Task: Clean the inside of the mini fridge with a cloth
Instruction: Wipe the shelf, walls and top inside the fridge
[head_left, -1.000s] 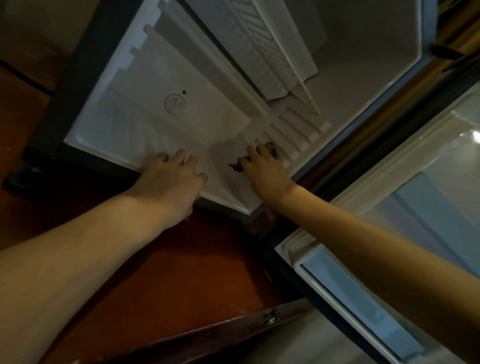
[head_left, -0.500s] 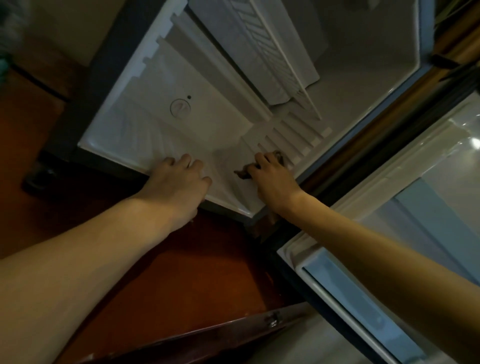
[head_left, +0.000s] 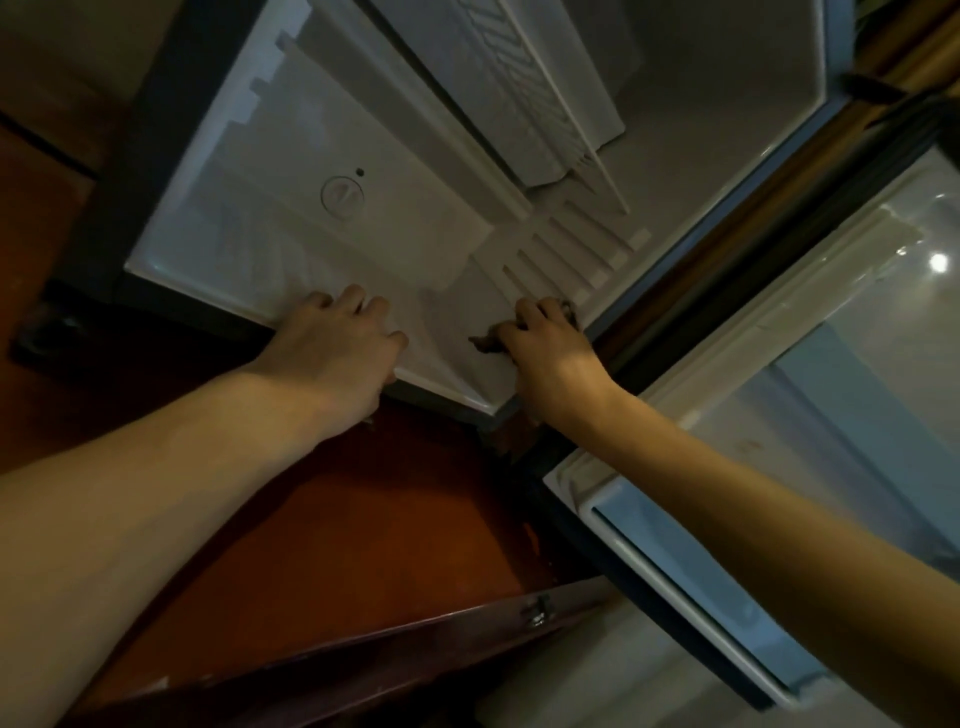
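Observation:
The mini fridge (head_left: 363, 156) stands open, its white interior seen from a tilted angle. My right hand (head_left: 545, 353) holds a small dark brown cloth (head_left: 485, 343) pressed against the inner surface near the ribbed corner by the door hinge; most of the cloth is hidden under the hand. My left hand (head_left: 337, 348) rests over the fridge's front rim, fingers curled onto the white inner surface. A round dial (head_left: 342, 196) sits on the inner wall above the left hand.
A white wire shelf (head_left: 545, 93) sits deeper in the fridge. The open fridge door (head_left: 779, 415) with its white liner and bluish shelf fills the right side. Red-brown floor (head_left: 311, 545) lies below, with a dark wooden edge and metal fitting (head_left: 535, 613) near the bottom.
Both hands keep about the same spots on the fridge. The view has shifted slightly; the right hand with the cloth has edged a little toward the ribbed corner.

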